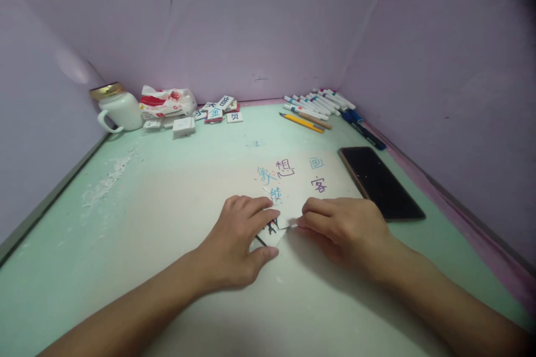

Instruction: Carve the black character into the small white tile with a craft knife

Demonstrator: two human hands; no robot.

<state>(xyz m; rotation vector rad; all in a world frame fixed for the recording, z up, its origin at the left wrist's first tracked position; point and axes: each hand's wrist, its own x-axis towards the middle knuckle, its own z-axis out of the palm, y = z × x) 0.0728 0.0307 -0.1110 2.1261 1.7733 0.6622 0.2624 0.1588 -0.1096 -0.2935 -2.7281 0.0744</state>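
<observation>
My left hand [243,240] rests on the table, its thumb and fingers holding down a small white square tile [274,237] with black strokes on it. Part of the tile is hidden under the fingers. From the right, my right hand [343,228] pinches a small, thin grey blade [288,224], its tip at the tile's edge. Most of the blade is covered by the fingertips. Just beyond the hands, Chinese characters [285,167] in purple and blue are written on the pale tabletop, with tiny crumbs scattered near them.
A black phone [381,184] lies at the right. Behind it are white markers [314,105], dark pens [364,131] and a yellow craft knife [302,122]. At the back left stand a lidded white mug [121,111], a tissue pack [167,103] and character tiles [214,114]. White shavings [106,181] lie left.
</observation>
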